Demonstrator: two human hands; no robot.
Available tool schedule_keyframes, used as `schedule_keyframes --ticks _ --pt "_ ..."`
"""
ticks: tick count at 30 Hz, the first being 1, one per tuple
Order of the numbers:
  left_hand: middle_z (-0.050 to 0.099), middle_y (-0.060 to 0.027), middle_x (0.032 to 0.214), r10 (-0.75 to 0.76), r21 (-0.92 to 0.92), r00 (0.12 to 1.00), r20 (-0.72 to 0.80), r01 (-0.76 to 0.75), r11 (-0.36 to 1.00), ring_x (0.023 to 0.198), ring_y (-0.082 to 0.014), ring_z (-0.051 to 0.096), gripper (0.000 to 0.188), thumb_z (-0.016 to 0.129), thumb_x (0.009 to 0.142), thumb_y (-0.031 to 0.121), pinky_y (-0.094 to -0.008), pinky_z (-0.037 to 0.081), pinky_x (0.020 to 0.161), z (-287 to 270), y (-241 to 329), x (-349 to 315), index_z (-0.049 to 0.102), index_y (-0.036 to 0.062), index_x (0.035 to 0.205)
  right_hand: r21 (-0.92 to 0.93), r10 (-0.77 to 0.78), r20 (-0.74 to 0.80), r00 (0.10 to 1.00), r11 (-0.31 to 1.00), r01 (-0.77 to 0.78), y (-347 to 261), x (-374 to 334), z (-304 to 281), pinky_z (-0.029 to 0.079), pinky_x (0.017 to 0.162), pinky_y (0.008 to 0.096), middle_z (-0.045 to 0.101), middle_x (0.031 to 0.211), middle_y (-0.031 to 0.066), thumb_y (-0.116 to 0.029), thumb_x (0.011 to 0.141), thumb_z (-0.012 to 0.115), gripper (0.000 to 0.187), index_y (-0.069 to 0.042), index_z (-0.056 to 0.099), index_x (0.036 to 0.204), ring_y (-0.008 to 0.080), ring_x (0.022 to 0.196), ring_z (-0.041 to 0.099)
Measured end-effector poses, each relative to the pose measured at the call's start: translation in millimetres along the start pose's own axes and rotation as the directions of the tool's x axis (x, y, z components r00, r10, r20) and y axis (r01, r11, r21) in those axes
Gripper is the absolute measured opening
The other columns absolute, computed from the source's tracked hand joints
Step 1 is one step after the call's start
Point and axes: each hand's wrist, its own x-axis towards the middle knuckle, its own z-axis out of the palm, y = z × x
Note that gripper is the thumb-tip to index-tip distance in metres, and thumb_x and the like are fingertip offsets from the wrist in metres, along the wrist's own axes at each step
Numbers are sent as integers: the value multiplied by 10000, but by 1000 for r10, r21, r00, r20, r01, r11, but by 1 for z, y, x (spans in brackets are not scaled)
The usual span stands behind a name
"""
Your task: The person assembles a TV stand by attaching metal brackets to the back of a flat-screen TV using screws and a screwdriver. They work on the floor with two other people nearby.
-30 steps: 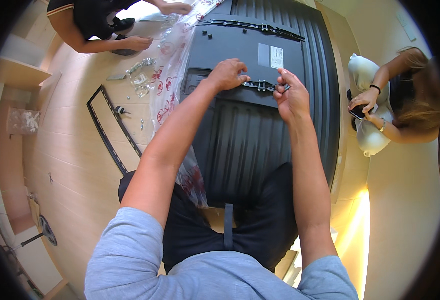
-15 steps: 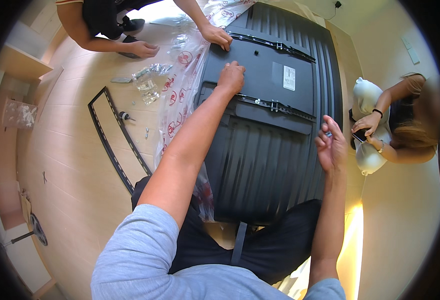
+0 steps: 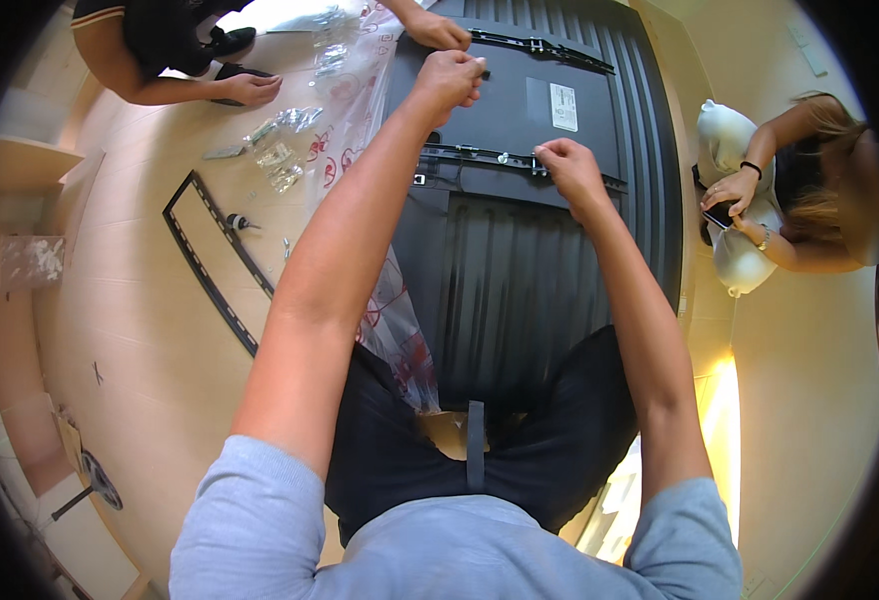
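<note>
A large black flat-screen TV (image 3: 520, 290) lies in front of me with its ribbed back up. Two black slotted mounting rails cross it, a far rail (image 3: 540, 46) and a near rail (image 3: 480, 156). My left hand (image 3: 448, 84) is above the panel between them, fingers curled together, fingertips beside a small black piece (image 3: 486, 75). Whether they grip it is hidden. With thumb and finger pinched, my right hand (image 3: 574, 172) meets the near rail by its silver fitting (image 3: 539, 165); anything between these fingertips is too small to make out.
A co-worker's hand (image 3: 438, 32) touches the far rail's left end. Clear printed wrapping (image 3: 400, 330) runs along the TV's left edge. Left on the floor lie a black slotted frame (image 3: 205, 280), a screwdriver-like tool (image 3: 241, 222) and hardware bags (image 3: 280, 150). Another person (image 3: 810, 200) sits at right.
My right hand has come from beyond the TV's right edge to the near rail. My left hand has moved from that rail farther up, to the small black piece. The view has shifted slightly.
</note>
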Motion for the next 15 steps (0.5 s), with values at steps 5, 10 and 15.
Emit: schedule_keyframes --ticks 5,10,15 --pt "665 -39 864 80 155 981 178 -108 982 717 -132 657 262 702 989 245 -289 539 628 -16 51 -60 680 1 1080 -526 -134 -18 991 844 104 -2 19 40 543 799 508 740 965 228 -482 949 681 449 -36 731 952 423 925 707" --pt "671 -58 856 -11 86 992 126 1 996 679 -137 670 239 705 978 206 -260 543 575 -32 60 -109 669 -6 1083 -587 -167 13 986 797 142 -9 15 51 546 832 533 741 988 230 -477 946 687 440 -41 728 980 442 972 703" --pt "661 -66 821 -210 -36 975 66 213 976 638 -151 677 169 690 954 141 -262 543 531 -11 32 -136 654 4 1046 -602 -155 42 987 785 149 -3 16 51 547 820 532 740 980 222 -438 952 693 391 -51 719 1002 434 965 705"
